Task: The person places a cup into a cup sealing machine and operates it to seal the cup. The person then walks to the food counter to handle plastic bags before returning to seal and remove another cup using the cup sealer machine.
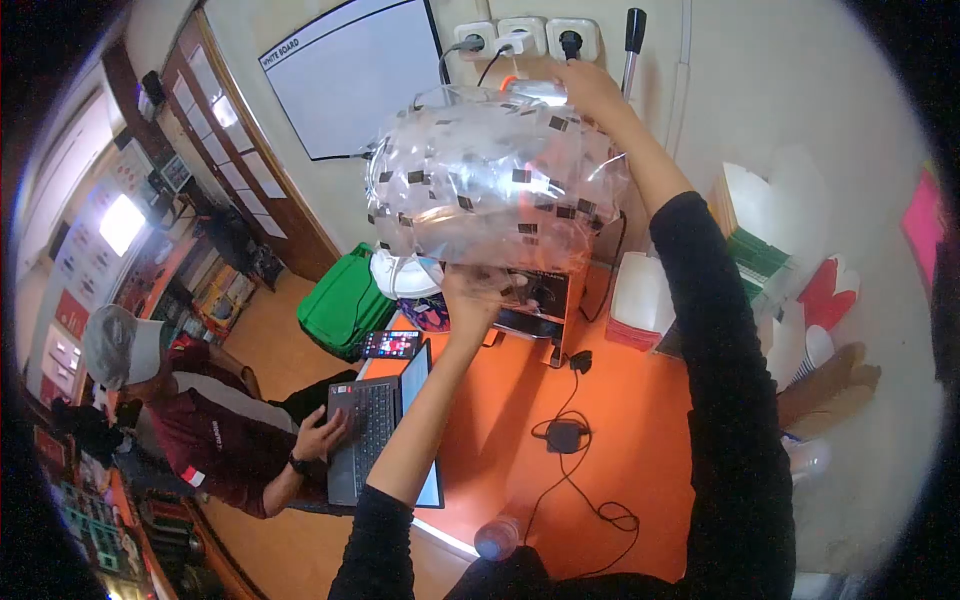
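Observation:
A clear plastic cover (470, 185) with small dark squares bulges over the top of a machine with an orange side panel (578, 300). My left hand (475, 303) is at the cover's lower front edge, fingers curled on the plastic and partly hidden by it. My right hand (592, 88) reaches over the machine to the wall, its fingers closed at the underside of a black power plug (571, 43) seated in the right-hand socket. Plugs with cords, a grey plug (470, 44) and a white plug (515, 43), sit in the other sockets.
A black-knobbed lever (634, 45) rises behind my right hand. Boxes of paper trays (640, 295) stand right of the machine. A black adapter (565, 435) with cord, a laptop (365, 430), a phone (391, 344) and a bottle (497, 538) are nearer. A person (215, 410) types at left.

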### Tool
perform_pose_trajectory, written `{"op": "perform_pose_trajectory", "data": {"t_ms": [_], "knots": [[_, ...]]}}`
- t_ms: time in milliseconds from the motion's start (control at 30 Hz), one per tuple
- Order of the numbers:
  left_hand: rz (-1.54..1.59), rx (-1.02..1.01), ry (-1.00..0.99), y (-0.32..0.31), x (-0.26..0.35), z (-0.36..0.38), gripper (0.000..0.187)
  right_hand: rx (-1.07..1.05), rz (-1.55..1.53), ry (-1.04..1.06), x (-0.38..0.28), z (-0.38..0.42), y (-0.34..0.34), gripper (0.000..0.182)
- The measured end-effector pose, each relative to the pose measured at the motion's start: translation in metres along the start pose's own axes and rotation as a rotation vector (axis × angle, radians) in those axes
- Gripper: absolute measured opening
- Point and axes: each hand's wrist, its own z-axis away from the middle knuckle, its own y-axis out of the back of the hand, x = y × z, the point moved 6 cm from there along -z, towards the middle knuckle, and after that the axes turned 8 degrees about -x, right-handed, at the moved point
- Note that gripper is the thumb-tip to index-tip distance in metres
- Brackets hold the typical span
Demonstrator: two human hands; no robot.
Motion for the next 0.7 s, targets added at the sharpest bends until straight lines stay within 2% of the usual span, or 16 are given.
{"op": "perform_pose_trajectory", "data": {"t_ms": [33, 100, 133, 200, 333, 400, 533, 600, 633, 700], "knots": [[0.106, 0.012, 0.02, 0.004, -0.008, 0.0, 0.045, -0.002, -0.002, 0.001, 0.002, -0.003, 0.001, 0.023], [-0.141, -0.004, -0.059, -0.001, 0.003, 0.003, 0.048, -0.112, -0.044, -0.032, 0.01, -0.01, -0.005, 0.045], [-0.142, -0.002, -0.055, 0.001, 0.001, 0.004, 0.048, -0.115, -0.046, -0.032, 0.013, -0.011, -0.006, 0.045], [-0.182, 0.003, -0.005, 0.005, -0.004, 0.002, 0.053, -0.238, -0.068, -0.002, 0.019, -0.015, -0.015, 0.034], [-0.2, 0.0, 0.043, 0.004, -0.005, 0.001, 0.053, -0.35, 0.0, -0.05, 0.03, -0.029, -0.03, 0.043], [0.119, 0.011, 0.099, -0.001, -0.006, 0.005, 0.05, -0.464, -0.018, -0.087, 0.039, -0.037, -0.045, 0.056], [0.271, 0.001, 0.031, 0.013, -0.029, -0.001, 0.049, -0.484, -0.139, 0.062, 0.076, -0.062, -0.099, 0.056], [-0.183, 0.008, -0.09, 0.009, -0.016, 0.001, 0.049, -0.526, -0.09, 0.063, 0.077, -0.066, -0.105, 0.055], [-0.183, 0.006, -0.082, 0.007, -0.014, 0.003, 0.049, -0.543, -0.076, 0.062, 0.077, -0.066, -0.108, 0.054], [-0.505, 0.117, 0.084, 0.014, -0.017, 0.006, 0.043, -0.615, -0.055, 0.026, 0.074, -0.064, -0.104, 0.038]]}}
